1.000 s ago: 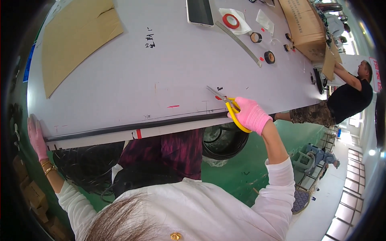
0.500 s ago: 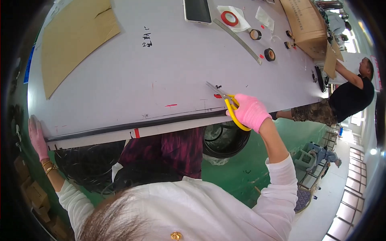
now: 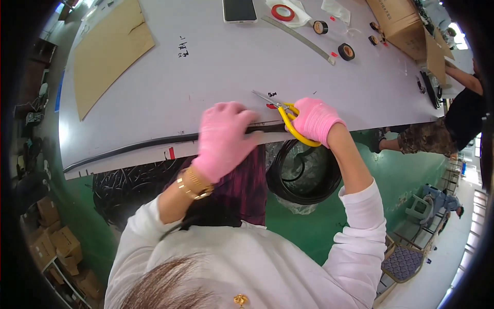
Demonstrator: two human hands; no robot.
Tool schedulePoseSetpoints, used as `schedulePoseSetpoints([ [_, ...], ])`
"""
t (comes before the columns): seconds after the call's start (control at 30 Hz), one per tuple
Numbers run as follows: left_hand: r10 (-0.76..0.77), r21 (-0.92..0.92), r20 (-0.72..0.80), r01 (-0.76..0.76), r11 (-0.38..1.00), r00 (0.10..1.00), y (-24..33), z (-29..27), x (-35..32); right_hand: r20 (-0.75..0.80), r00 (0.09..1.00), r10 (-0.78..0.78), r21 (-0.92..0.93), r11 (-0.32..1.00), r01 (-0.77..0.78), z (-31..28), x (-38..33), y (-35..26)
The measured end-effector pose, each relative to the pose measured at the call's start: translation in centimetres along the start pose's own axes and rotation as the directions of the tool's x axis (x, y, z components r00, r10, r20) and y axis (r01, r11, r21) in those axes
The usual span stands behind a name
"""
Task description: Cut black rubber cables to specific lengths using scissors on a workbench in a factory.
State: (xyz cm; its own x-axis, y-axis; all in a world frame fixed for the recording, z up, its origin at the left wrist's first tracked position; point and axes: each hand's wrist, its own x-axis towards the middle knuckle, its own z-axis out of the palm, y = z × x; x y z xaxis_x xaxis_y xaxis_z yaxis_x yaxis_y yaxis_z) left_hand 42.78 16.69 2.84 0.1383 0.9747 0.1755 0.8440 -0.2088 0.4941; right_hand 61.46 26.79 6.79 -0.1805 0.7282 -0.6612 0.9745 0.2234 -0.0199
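A long black tube [image 3: 139, 146] lies along the near edge of the white table, bowing slightly. Over its right part is my left hand [image 3: 225, 139] in a pink glove, thumb and fingers apart and a little blurred; whether it touches the tube I cannot tell. My right hand [image 3: 315, 119], also gloved, is closed round the yellow handles of a pair of scissors [image 3: 288, 117]. The blades point to the far left, above the tabletop. The tube's right end passes under the right hand, where its hold is hidden.
On the table [image 3: 128, 98] lie a cardboard sheet [image 3: 110, 56], a phone [image 3: 240, 10], a metal ruler [image 3: 298, 38], a red tape roll [image 3: 283, 12] and black tape rolls [image 3: 346, 51]. A coil of black tubing [image 3: 303, 193] sits below the edge. A co-worker [image 3: 465, 108] stands at right by a carton [image 3: 401, 31].
My left hand has left the tube's far left end and moved right, close to my right hand. The tube's left part now curves more. The right hand still holds the scissors.
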Motion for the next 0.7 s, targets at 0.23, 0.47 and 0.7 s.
schedulePoseSetpoints([
  [0.23,-0.17,0.127,0.123,0.155,0.98,0.978,4.7,3.1,2.2,-0.023,0.999,-0.036,0.049,0.998,0.037,0.1,0.0,0.3],
  [0.47,-0.224,0.133,0.122,0.208,0.969,0.967,5.8,3.4,2.8,-0.046,0.997,-0.061,0.086,0.994,0.065,0.4,-0.1,0.9],
  [0.7,-0.261,0.168,0.097,0.242,0.956,0.96,6.2,3.6,3.0,-0.17,0.977,-0.126,0.192,0.969,0.158,1.8,-1.2,1.9],
])
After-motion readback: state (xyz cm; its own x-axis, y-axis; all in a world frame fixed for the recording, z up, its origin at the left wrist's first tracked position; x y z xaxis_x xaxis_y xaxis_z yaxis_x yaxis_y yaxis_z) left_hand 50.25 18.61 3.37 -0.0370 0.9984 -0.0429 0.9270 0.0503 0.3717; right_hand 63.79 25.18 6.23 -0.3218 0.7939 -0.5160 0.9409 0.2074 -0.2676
